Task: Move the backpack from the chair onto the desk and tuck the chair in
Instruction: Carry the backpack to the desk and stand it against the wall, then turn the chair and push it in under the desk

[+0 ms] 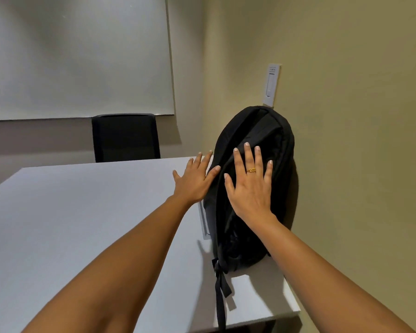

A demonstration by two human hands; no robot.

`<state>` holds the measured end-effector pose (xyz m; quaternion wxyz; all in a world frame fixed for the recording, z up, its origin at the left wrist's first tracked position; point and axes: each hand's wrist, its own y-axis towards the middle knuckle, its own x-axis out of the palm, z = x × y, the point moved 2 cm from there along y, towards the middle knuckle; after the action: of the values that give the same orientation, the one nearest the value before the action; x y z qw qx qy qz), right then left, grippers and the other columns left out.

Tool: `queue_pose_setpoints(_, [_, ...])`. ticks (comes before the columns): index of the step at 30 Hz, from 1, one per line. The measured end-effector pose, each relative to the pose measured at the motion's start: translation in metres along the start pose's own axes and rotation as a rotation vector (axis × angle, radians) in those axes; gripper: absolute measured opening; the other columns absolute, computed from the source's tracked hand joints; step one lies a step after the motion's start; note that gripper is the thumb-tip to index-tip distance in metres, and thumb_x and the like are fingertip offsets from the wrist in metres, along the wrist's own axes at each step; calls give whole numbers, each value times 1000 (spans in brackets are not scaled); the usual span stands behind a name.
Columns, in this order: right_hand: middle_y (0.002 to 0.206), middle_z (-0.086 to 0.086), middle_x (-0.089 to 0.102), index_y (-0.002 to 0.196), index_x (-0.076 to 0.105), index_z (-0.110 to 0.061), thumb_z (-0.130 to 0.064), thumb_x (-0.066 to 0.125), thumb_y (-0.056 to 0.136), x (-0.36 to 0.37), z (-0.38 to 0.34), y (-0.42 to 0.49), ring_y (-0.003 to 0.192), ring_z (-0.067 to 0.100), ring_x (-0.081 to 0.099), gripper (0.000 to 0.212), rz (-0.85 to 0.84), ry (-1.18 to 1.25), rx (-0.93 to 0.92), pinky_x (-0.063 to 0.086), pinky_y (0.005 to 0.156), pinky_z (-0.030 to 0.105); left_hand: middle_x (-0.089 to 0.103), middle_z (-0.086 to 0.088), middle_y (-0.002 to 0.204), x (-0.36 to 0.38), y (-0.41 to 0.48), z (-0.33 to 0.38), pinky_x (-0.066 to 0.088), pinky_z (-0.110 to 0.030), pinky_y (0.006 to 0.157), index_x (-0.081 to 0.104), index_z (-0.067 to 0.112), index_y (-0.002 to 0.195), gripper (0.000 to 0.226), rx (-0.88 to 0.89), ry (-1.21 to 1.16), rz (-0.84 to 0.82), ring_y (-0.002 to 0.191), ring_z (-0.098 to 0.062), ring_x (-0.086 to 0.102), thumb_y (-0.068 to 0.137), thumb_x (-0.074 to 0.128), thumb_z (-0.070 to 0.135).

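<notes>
A whiteboard (77,56) fills the far left wall, up and away from both hands. Below its right end, beyond the left hand, a black chair (126,138) shows only its backrest, standing behind the far edge of the desk (82,224). Whether it is tucked in cannot be told from here.

The desk top is pale grey and spreads under both forearms. The left hand (194,180) lies flat and open, fingers spread and pointing away, palm down near the desk's far right part. Its forefinger tip touches the left edge of the bag (252,188); it grips nothing. Just nearer than that hand, a narrow grey slot (203,219) runs along the desk beside the bag's left side.

The bag is black and stands upright on the right end of the desk, leaning back against the beige wall (358,140). A black strap (221,292) hangs from its lower left corner, down over the near edge of the desk, below the right forearm.

The right hand (251,188) is also wide open, fingers splayed, palm pressed flat on the bag's front face; it holds nothing closed in its grasp. A gold ring (251,170) sits on one finger.

Above the right hand, past the bag's top, a white panel (271,85) is fixed to the wall
</notes>
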<state>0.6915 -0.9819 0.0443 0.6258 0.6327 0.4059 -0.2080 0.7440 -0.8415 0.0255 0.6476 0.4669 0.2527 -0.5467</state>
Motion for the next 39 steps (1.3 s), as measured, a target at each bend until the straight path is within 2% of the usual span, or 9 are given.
queue_pose_setpoints(6, [156, 7, 0, 145, 7, -21, -45, 29, 94, -3, -41, -33, 142, 27, -7, 61, -98, 95, -129, -2, 112, 51, 2, 2, 157, -34, -74, -26, -1, -63, 108, 2, 40, 143, 63, -64, 272, -12, 144, -23, 1, 87, 18, 63])
queue_pose_setpoints(13, [156, 5, -2, 145, 6, -24, -52, 12, 87, -24, -101, -104, 142, 26, -8, 65, -200, 308, -329, -8, 112, 50, 2, 2, 157, -93, -196, -38, -4, -62, 108, 5, 38, 144, 64, -294, 449, -14, 144, -23, -1, 87, 18, 63])
queue_pose_setpoints(19, [156, 4, 1, 145, 11, -25, -53, 16, 86, -66, -164, -173, 142, 25, -6, 65, -241, 554, -469, -11, 111, 47, 1, 1, 157, -153, -315, -27, -3, -63, 108, 6, 35, 145, 65, -518, 582, -49, 144, -23, -3, 87, 17, 63])
queue_pose_setpoints(24, [156, 1, 4, 144, 15, -27, -46, 24, 93, -109, -204, -218, 142, 21, -6, 56, -245, 734, -583, -11, 110, 44, 6, 2, 157, -191, -400, 3, -1, -64, 107, 12, 32, 145, 64, -640, 514, 11, 143, -21, 1, 89, 20, 62])
queue_pose_setpoints(28, [156, 0, 11, 143, 21, -27, -36, 33, 97, -129, -225, -252, 142, 16, -4, 49, -282, 875, -692, -8, 112, 43, 2, 2, 157, -198, -460, 19, 1, -62, 108, 9, 30, 146, 65, -732, 459, 25, 143, -18, -1, 90, 26, 59])
queue_pose_setpoints(32, [154, 0, 17, 140, 30, -24, -30, 33, 98, -136, -239, -283, 142, 15, 3, 43, -400, 997, -763, -1, 113, 44, 4, 1, 157, -188, -507, 29, 9, -62, 108, 9, 29, 145, 69, -774, 363, 10, 143, -18, 5, 88, 31, 60])
queue_pose_setpoints(35, [152, 2, 25, 135, 41, -22, -24, 33, 99, -139, -241, -291, 142, 16, 9, 37, -471, 1104, -738, 3, 113, 45, 8, 1, 157, -177, -531, 38, 19, -61, 109, 12, 30, 145, 71, -774, 265, 6, 142, -19, 11, 86, 30, 64])
queue_pose_setpoints(39, [149, 2, 31, 127, 52, -23, -26, 23, 100, -141, -239, -299, 141, 16, 11, 39, -581, 1058, -759, 3, 112, 47, 8, 2, 157, -175, -548, 48, 27, -56, 107, 11, 29, 145, 79, -741, 171, -20, 141, -20, 15, 81, 33, 70])
